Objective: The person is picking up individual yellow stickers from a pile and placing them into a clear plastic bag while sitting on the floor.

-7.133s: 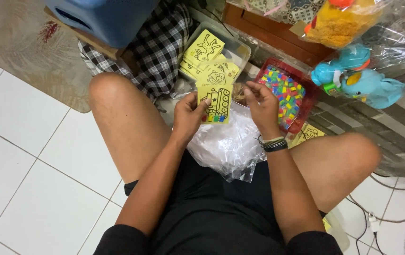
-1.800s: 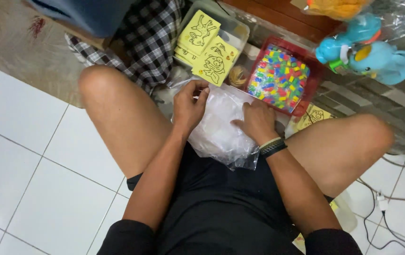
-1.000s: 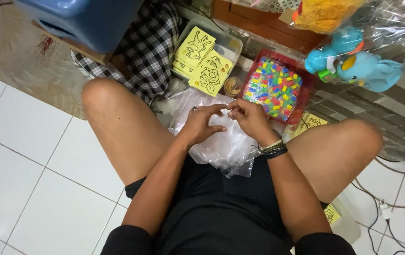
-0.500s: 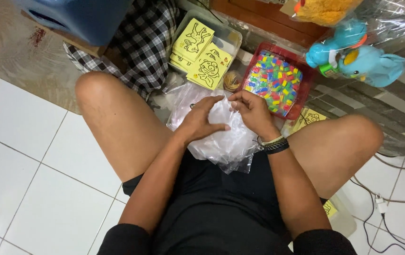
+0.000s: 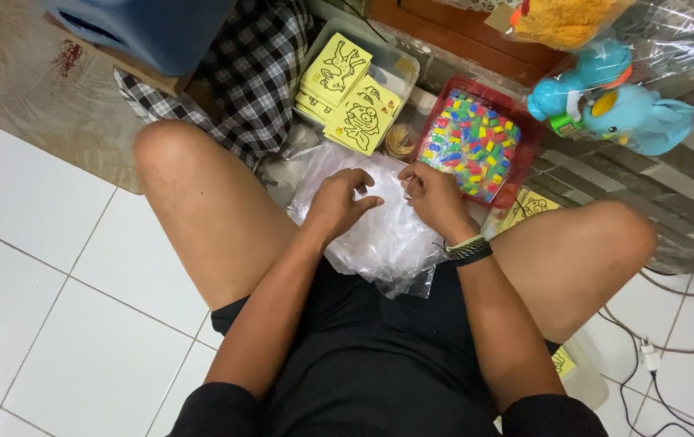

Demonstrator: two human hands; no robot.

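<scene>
We see the fingers of the left hand (image 5: 339, 200) spread a little and curved, and their tips rest on the heap of thin clear plastic bags (image 5: 379, 231) that lies on the lap between the two bare knees. The fingers of the right hand (image 5: 434, 197) are bent and close together on the top of the same heap; whether they pinch one bag, we cannot tell. The two hands are near each other, with only a small gap between them, and both are touching the plastic. On the right wrist there is a dark woven wristband with a pale stripe (image 5: 468, 248). Just beyond the right hand stands a red rectangular tray full of small colourful pieces (image 5: 476, 146), which almost touches the knuckles. Beyond the left hand we see a clear plastic box (image 5: 400, 65) with a stack of yellow cards with black line drawings (image 5: 347, 93) in it. One more yellow card (image 5: 533, 206) lies just beside the right knee. A black and white checked cloth (image 5: 246, 73) is behind the left knee, and near it stands a blue plastic stool (image 5: 153, 24). At the upper right a blue toy animal wrapped in clear film (image 5: 614, 105) lies on the floor, well apart from the hands.
</scene>
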